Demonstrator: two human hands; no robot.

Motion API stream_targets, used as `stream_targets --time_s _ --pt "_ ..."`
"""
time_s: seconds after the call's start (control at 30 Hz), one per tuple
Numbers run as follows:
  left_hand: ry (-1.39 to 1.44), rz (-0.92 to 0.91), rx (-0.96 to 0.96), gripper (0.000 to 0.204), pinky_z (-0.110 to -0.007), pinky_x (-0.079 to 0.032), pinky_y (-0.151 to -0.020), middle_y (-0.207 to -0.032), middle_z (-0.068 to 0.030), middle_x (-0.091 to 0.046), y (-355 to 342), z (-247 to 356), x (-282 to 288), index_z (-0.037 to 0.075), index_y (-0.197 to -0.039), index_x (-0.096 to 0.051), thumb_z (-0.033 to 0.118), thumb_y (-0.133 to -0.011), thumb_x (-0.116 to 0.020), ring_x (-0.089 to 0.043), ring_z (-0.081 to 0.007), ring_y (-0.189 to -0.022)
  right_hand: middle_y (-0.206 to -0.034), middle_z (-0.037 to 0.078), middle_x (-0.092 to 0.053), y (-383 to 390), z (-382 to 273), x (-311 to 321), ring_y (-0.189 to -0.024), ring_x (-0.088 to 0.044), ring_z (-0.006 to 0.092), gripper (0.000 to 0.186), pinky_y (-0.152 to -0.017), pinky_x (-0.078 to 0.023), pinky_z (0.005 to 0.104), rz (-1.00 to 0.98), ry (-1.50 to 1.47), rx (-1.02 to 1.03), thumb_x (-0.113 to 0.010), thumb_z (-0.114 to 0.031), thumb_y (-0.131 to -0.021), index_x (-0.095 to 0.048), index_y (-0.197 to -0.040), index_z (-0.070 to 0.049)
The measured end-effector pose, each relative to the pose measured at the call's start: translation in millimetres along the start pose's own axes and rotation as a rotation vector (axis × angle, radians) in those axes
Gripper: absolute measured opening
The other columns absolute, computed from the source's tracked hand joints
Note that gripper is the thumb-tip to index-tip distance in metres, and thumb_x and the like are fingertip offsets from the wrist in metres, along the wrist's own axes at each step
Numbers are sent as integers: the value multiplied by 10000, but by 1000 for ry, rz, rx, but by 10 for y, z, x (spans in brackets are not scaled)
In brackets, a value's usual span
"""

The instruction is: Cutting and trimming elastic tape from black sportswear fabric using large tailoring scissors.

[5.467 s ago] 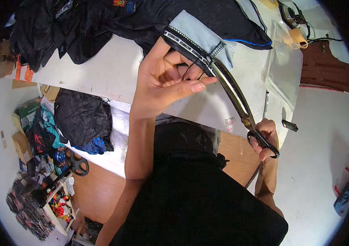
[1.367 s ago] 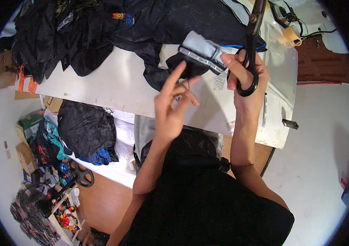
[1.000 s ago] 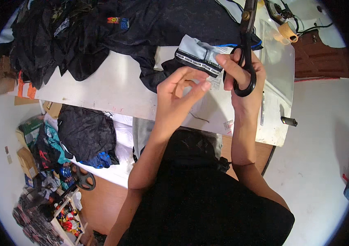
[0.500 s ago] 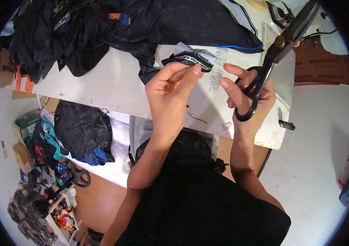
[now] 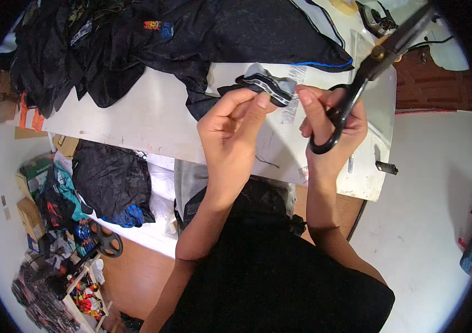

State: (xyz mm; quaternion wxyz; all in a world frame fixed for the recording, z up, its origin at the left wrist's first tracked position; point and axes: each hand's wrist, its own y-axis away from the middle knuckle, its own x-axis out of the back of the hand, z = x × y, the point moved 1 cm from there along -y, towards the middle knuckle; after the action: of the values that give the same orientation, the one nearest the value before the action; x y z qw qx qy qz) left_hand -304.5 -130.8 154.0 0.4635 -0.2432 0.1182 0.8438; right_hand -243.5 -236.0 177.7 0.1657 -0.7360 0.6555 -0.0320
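My left hand pinches a small strip of black and grey fabric with a white line along it, held above the table. Large black-handled scissors hang in my right hand, with a handle loop around the fingers and the blades pointing up to the far right. The right thumb and forefinger close together at the right end of the strip; whether they grip it I cannot tell. Just beyond the strip lies a black garment with blue edging.
The white table spans the scene. A small black object lies at its right corner. Below left are a pile of dark clothes, a black handwheel-like ring and a crate of colourful bits. A brown panel stands far right.
My right hand has moved left toward the fabric strip, bringing the scissors along, and its thumb and forefinger have closed together. The strip has tilted slightly in my left hand.
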Motion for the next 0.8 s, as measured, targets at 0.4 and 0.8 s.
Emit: stream_targets --time_s 0.4,0.8 --pt "112 8 -99 150 -371 -523 -833 -954 -144 -644 -111 24 64 -37 -1015 -560 62 -912 -515 -648 -227 -890 -659 146 -635 122 -143 200 -411 -474 64 332 -350 -339 177 -84 -54 -85 -763 -10 -682 -439 -734 -62" --pt "143 73 -212 181 -248 -446 -683 -844 -59 -607 -220 142 176 19 -1027 -491 -14 -866 -568 -538 -102 -723 -549 -10 -470 363 74 742 -423 -430 47 625 -379 -285 170 -447 -64 -445 -880 -480 -482 -492 -667 -26"
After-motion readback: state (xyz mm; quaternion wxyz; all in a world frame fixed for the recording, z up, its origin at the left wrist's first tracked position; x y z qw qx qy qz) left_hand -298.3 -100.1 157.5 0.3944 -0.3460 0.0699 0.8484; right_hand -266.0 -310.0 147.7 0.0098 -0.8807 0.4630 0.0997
